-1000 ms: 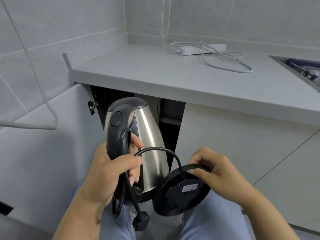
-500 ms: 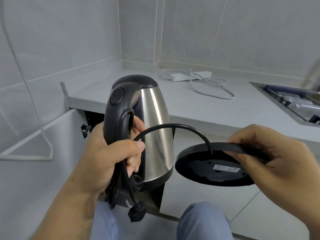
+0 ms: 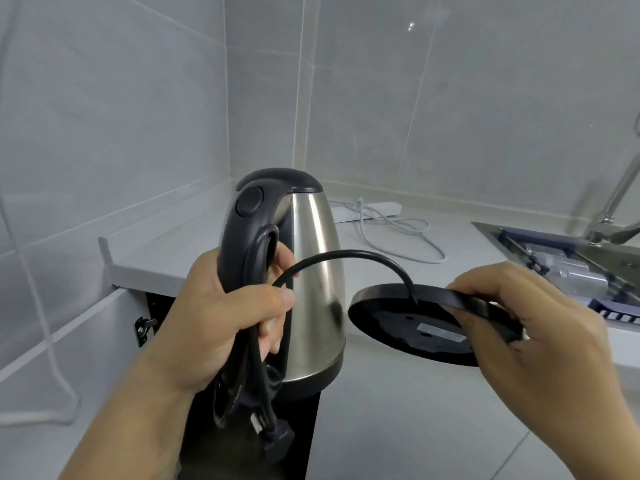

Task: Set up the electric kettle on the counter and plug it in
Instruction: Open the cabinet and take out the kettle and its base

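Your left hand (image 3: 221, 320) is wrapped around the black handle of the kettle (image 3: 311, 278), fingers curled through the loop, with a bundle of the black cord (image 3: 349, 254) trapped against the handle under the same grip. The plug (image 3: 273, 433) dangles below your wrist. The kettle hangs upright in the air in front of the tabletop (image 3: 398, 271) edge, not resting on it; its long axis runs vertically, lid up, handle toward you, and the steel body faces away toward the corner. It looks rigid and smooth, likely slippery on the polished metal, so the handle is the sound place to carry it. Whether it holds water you cannot tell, so judge its weight by feel.

From your left hand the cord arcs over to the round base (image 3: 426, 327), which your right hand (image 3: 533, 313) pinches at its near rim, thumb on top and fingers beneath. The base is tilted, its labelled underside showing toward you. It seems light, stiff plastic; hold it by the rim and turn it flat before setting it down.

Farther back on the tabletop lies a white power strip (image 3: 367, 211) with its own pale cable looped beside it, well apart from the plug. The sink (image 3: 561, 258) sits at the right.
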Demonstrator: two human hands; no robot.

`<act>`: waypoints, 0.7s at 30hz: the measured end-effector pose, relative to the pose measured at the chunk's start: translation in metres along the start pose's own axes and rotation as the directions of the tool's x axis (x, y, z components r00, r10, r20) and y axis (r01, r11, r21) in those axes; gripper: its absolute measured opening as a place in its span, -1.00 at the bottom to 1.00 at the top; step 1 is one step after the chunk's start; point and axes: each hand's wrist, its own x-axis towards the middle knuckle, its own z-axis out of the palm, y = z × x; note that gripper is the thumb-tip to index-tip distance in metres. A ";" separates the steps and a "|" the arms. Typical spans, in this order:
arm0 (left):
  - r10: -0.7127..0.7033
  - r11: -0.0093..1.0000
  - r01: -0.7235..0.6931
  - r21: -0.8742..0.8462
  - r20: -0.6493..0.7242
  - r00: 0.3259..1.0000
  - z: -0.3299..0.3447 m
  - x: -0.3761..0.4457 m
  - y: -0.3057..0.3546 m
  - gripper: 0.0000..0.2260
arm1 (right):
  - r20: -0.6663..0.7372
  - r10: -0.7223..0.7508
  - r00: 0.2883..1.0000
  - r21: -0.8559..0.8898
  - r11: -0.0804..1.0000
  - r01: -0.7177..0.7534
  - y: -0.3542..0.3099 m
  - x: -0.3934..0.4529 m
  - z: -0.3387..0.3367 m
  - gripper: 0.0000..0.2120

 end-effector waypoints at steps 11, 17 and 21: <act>0.041 0.999 -0.041 0.008 0.039 0.998 -0.001 0.033 0.021 -0.87 | -0.132 -0.078 0.988 -0.033 0.997 0.074 0.020 0.031 0.012 -0.94; 0.089 0.994 -0.090 0.069 0.018 0.996 0.005 0.054 0.017 -0.81 | -0.161 -0.096 0.982 -0.035 0.995 0.092 0.034 0.036 0.020 -0.92; 0.078 0.994 -0.077 0.077 -0.015 0.997 0.011 0.072 0.004 -0.76 | -0.188 -0.082 0.979 -0.043 0.996 0.075 0.049 0.033 0.032 -0.92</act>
